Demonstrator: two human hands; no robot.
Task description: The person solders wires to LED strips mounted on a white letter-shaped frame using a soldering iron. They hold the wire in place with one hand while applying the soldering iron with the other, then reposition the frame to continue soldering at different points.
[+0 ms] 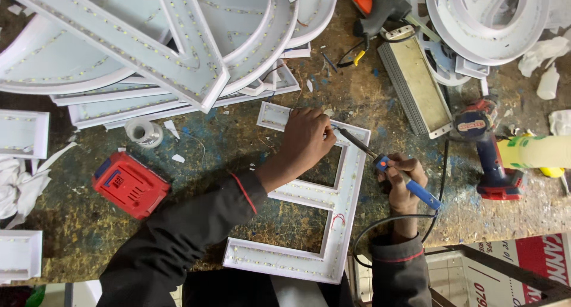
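A white channel letter shell (342, 215) with rows of small LEDs lies flat on the stained workbench (250, 164). My left hand (306, 137) rests on its upper bar, fingers pinched at the top right corner, apparently on a thin wire. My right hand (404, 179) grips a blue-handled soldering iron (410, 185). The iron's dark tip (348, 134) points up-left and meets the spot by my left fingertips. Its black cord (380, 229) loops down past my right wrist.
More white LED letter shells (148, 45) are stacked at the back left and back right (493, 15). A red battery pack (131, 185), a solder spool (144, 131), a metal power supply (416, 84), a glue gun (380, 6) and a red-blue drill (491, 155) lie around.
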